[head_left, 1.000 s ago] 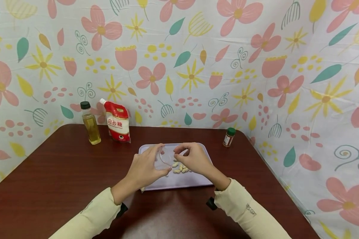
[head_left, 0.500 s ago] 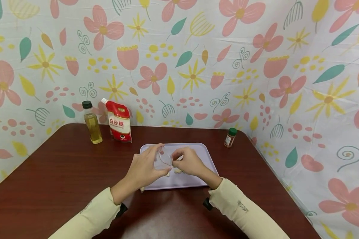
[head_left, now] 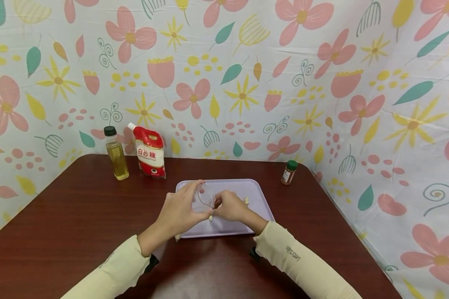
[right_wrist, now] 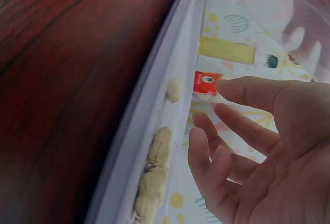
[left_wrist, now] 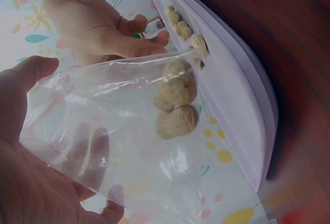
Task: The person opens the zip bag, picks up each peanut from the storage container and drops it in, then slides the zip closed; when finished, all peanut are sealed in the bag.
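A clear plastic bag (head_left: 204, 200) stands over the lavender tray (head_left: 233, 227), its mouth held wide by my left hand (head_left: 179, 212). In the left wrist view the thumb lies at the bag's rim and the fingers curve behind the film. Unshelled peanuts (left_wrist: 176, 99) show through the plastic at its far end. My right hand (head_left: 230, 206) is close beside the bag, low over the tray. Its fingers (right_wrist: 247, 126) are loosely bent in the right wrist view, the thumb apart from them, and nothing shows between them. More peanuts (right_wrist: 159, 149) lie on the tray near this hand.
An oil bottle (head_left: 117, 155) with a dark cap and a red-and-white sugar pouch (head_left: 150, 153) stand at the back left of the brown table (head_left: 60, 224). A small green-capped spice jar (head_left: 289, 172) is at the back right, before a floral cloth wall (head_left: 243, 62).
My right hand has come down and left over the tray, from above the peanuts to beside the bag. The left hand keeps its hold on the bag almost unmoved.
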`<move>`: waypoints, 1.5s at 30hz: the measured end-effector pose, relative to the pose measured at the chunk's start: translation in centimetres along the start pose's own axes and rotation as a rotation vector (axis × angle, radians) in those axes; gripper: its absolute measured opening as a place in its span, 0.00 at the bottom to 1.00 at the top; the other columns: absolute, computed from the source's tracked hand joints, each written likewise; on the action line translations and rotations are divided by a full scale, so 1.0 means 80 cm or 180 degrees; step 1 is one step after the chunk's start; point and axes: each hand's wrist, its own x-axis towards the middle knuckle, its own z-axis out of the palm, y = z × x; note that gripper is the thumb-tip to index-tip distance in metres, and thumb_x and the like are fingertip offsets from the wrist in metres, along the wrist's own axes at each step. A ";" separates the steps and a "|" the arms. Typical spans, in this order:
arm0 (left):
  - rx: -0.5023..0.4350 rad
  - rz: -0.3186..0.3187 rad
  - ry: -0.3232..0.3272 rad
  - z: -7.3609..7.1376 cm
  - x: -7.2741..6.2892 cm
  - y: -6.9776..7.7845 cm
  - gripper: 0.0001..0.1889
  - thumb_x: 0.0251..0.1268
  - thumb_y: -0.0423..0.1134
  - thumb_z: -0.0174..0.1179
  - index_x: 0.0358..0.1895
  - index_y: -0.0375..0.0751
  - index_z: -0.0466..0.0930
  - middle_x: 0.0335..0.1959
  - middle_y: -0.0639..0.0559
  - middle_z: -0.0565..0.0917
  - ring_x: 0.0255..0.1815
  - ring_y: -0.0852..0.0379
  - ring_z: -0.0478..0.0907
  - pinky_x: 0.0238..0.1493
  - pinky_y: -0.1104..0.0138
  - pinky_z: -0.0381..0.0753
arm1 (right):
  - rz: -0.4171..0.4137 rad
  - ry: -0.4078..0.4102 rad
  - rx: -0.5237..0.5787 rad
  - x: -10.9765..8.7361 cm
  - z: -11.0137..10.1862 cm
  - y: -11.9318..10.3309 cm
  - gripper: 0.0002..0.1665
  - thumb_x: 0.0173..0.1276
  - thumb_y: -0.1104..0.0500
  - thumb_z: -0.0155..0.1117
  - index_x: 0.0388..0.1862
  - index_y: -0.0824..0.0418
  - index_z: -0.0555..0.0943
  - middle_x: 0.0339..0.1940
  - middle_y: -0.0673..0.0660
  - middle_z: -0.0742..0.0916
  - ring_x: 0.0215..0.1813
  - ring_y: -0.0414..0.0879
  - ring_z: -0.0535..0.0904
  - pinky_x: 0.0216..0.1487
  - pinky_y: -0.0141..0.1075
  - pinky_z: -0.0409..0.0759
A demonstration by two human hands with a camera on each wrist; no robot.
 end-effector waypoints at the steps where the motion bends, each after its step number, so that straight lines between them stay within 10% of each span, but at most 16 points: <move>1: 0.0002 -0.0005 -0.0004 0.000 0.000 0.000 0.42 0.45 0.56 0.76 0.64 0.41 0.74 0.54 0.51 0.82 0.45 0.56 0.80 0.34 0.55 0.75 | 0.0058 -0.0028 -0.0019 0.000 0.000 0.000 0.11 0.58 0.61 0.74 0.22 0.57 0.80 0.25 0.49 0.87 0.28 0.38 0.79 0.28 0.32 0.76; 25: 0.0018 -0.0033 -0.0018 -0.005 -0.001 0.000 0.40 0.47 0.55 0.75 0.64 0.43 0.73 0.50 0.54 0.83 0.33 0.62 0.74 0.33 0.59 0.73 | 0.0447 -0.0223 -0.0319 0.005 0.017 0.006 0.06 0.54 0.59 0.77 0.28 0.54 0.86 0.25 0.45 0.87 0.26 0.37 0.79 0.25 0.33 0.76; 45: 0.0005 -0.0048 -0.0005 -0.004 -0.002 -0.002 0.39 0.47 0.53 0.75 0.64 0.42 0.73 0.51 0.53 0.83 0.34 0.62 0.75 0.33 0.58 0.75 | 0.0164 -0.0066 -0.0301 0.005 0.018 0.008 0.11 0.48 0.63 0.79 0.23 0.55 0.81 0.19 0.43 0.82 0.23 0.37 0.75 0.24 0.32 0.73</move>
